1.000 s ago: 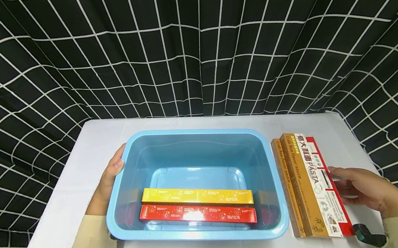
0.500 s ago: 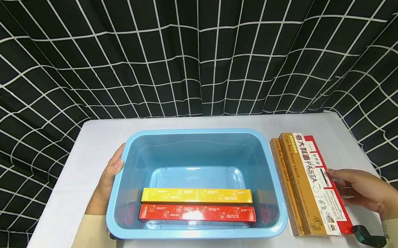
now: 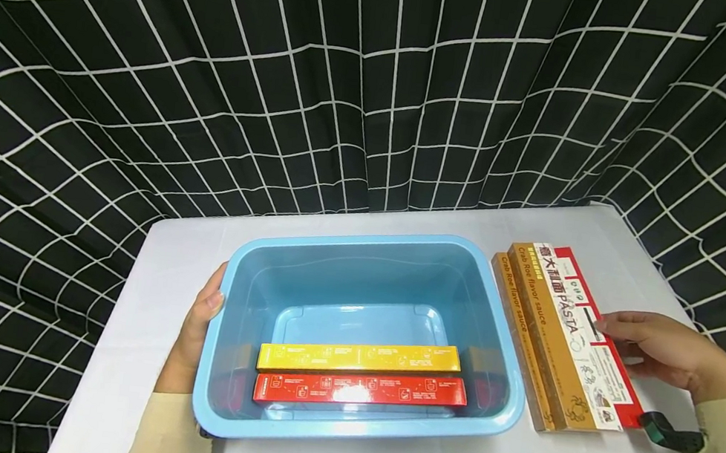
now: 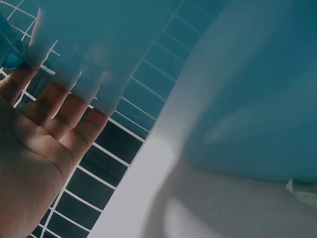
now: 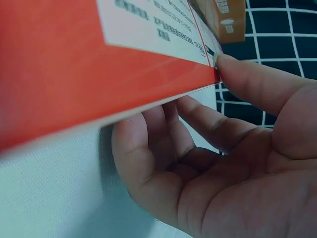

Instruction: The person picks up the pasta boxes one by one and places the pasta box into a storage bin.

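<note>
Cardboard, likely light and stiff, the pasta box (image 3: 574, 336) suited a long-side pinch by the right hand (image 3: 665, 352), towards the surface's right edge; straight-fingered, the left hand (image 3: 196, 318) touched the tub (image 3: 353, 429).

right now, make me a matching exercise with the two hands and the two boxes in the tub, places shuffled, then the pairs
Things:
1. left hand
2. yellow box
3. right hand
4. red box

Places:
A. in the tub, closest to its near wall
B. at the red edge of the pasta box
C. at the tub's outer side
D. in the tub, on the far side of the red box

Pairs: 1-C, 2-D, 3-B, 4-A
</note>
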Demonstrator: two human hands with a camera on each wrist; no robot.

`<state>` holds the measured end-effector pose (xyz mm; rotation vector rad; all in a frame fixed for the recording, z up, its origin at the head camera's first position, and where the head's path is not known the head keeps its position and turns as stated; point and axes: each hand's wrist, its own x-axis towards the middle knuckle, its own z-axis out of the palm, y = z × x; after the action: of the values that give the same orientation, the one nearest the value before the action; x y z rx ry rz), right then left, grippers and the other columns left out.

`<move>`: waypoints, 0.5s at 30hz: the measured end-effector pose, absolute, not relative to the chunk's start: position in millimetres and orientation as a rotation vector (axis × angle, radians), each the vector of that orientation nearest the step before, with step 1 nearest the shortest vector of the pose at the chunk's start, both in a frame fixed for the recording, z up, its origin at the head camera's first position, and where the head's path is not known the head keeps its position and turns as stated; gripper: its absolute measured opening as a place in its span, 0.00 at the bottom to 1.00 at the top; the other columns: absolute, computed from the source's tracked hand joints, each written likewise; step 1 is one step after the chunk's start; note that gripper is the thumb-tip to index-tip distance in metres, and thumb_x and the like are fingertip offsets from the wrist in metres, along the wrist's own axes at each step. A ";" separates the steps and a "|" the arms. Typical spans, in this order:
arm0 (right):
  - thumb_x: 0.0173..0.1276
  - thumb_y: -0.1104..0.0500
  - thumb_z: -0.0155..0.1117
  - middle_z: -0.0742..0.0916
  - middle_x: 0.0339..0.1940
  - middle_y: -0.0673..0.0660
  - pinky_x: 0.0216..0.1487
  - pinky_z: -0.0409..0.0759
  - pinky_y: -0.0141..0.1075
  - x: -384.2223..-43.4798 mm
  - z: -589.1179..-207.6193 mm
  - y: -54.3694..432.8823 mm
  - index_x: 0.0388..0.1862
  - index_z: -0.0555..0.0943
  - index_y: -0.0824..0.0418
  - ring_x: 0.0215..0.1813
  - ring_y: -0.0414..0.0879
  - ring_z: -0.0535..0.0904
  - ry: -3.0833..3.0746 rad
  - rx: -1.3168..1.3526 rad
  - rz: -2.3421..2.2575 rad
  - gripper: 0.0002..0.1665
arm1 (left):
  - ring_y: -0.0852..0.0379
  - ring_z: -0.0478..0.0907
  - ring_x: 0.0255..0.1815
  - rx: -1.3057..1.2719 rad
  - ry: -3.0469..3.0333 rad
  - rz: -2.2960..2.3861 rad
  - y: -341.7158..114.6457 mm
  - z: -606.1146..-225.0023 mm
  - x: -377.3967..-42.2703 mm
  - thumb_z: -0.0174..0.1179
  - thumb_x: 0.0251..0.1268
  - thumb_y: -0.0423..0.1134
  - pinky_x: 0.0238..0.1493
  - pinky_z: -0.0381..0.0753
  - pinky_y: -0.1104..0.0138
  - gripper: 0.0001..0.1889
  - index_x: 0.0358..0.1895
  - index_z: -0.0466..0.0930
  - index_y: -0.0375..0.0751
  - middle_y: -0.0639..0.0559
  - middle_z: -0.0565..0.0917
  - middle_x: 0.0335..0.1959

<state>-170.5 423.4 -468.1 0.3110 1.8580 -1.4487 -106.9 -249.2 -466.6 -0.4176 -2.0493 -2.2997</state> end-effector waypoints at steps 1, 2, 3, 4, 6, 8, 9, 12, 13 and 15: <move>0.89 0.55 0.55 0.89 0.50 0.54 0.53 0.87 0.49 -170.5 -468.1 423.7 0.65 0.83 0.62 0.51 0.53 0.84 1.856 0.312 -1.450 0.17 | 0.43 0.74 0.69 -0.412 -2.047 -2.303 -248.9 -466.4 -106.8 0.39 0.76 0.48 0.67 0.79 0.55 0.34 0.82 0.66 0.42 0.36 0.75 0.72; 0.89 0.55 0.56 0.89 0.50 0.54 0.53 0.87 0.49 -170.4 -468.2 423.8 0.64 0.83 0.61 0.51 0.53 0.84 1.854 0.311 -1.450 0.16 | 0.43 0.74 0.69 -0.404 -2.044 -2.305 -248.6 -466.2 -106.6 0.39 0.75 0.48 0.67 0.79 0.55 0.34 0.82 0.66 0.42 0.36 0.75 0.72; 0.89 0.55 0.55 0.89 0.50 0.54 0.53 0.87 0.49 -170.4 -468.2 424.1 0.63 0.83 0.60 0.51 0.53 0.84 1.851 0.312 -1.453 0.15 | 0.42 0.74 0.70 -0.398 -2.045 -2.308 -248.5 -466.0 -106.5 0.39 0.75 0.48 0.67 0.79 0.55 0.34 0.82 0.66 0.42 0.35 0.74 0.73; 0.89 0.55 0.55 0.88 0.50 0.54 0.53 0.87 0.49 -170.2 -468.3 424.4 0.63 0.83 0.59 0.51 0.53 0.84 1.850 0.310 -1.454 0.15 | 0.42 0.74 0.70 -0.389 -2.042 -2.315 -248.3 -465.9 -106.4 0.40 0.75 0.48 0.67 0.79 0.55 0.35 0.82 0.66 0.42 0.35 0.74 0.73; 0.89 0.56 0.55 0.88 0.50 0.54 0.53 0.87 0.49 -169.8 -468.5 424.5 0.62 0.83 0.59 0.51 0.53 0.84 1.847 0.312 -1.459 0.14 | 0.41 0.73 0.70 -0.380 -2.043 -2.320 -248.3 -465.7 -106.1 0.40 0.74 0.48 0.67 0.79 0.54 0.35 0.82 0.66 0.42 0.35 0.74 0.73; 0.89 0.56 0.56 0.89 0.50 0.54 0.53 0.88 0.49 -169.4 -468.8 424.4 0.62 0.83 0.59 0.50 0.53 0.84 1.850 0.318 -1.464 0.14 | 0.41 0.73 0.70 -0.377 -2.047 -2.318 -248.4 -465.5 -106.0 0.40 0.74 0.48 0.66 0.79 0.54 0.35 0.82 0.66 0.42 0.35 0.74 0.73; 0.89 0.56 0.56 0.89 0.50 0.54 0.53 0.88 0.49 -169.2 -468.8 424.4 0.62 0.83 0.59 0.50 0.53 0.85 1.848 0.319 -1.467 0.14 | 0.41 0.73 0.70 -0.379 -2.051 -2.315 -248.5 -465.3 -105.8 0.40 0.75 0.49 0.66 0.80 0.54 0.35 0.82 0.65 0.41 0.34 0.74 0.73; 0.89 0.56 0.57 0.89 0.50 0.54 0.53 0.88 0.49 -168.8 -468.6 424.7 0.59 0.85 0.57 0.50 0.53 0.85 1.841 0.319 -1.478 0.12 | 0.43 0.74 0.69 -0.377 -2.054 -2.309 -248.9 -465.9 -105.9 0.39 0.75 0.49 0.66 0.80 0.54 0.35 0.82 0.65 0.41 0.35 0.74 0.73; 0.89 0.57 0.56 0.89 0.50 0.53 0.53 0.88 0.49 -168.6 -468.5 425.1 0.58 0.85 0.56 0.50 0.52 0.85 1.837 0.314 -1.483 0.12 | 0.43 0.74 0.68 -0.375 -2.055 -2.307 -249.1 -466.4 -106.0 0.39 0.75 0.49 0.65 0.80 0.54 0.35 0.82 0.65 0.41 0.35 0.74 0.72; 0.89 0.57 0.56 0.89 0.50 0.53 0.53 0.88 0.49 -168.3 -468.0 426.2 0.57 0.86 0.54 0.50 0.52 0.85 1.829 0.307 -1.491 0.11 | 0.43 0.74 0.68 -0.367 -2.055 -2.307 -249.2 -467.0 -106.1 0.39 0.76 0.49 0.65 0.80 0.54 0.35 0.82 0.65 0.40 0.35 0.74 0.72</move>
<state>-168.3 426.2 -468.0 0.3073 1.8288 -1.4906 -106.1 -249.2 -467.0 -0.3671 -2.0551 -2.3075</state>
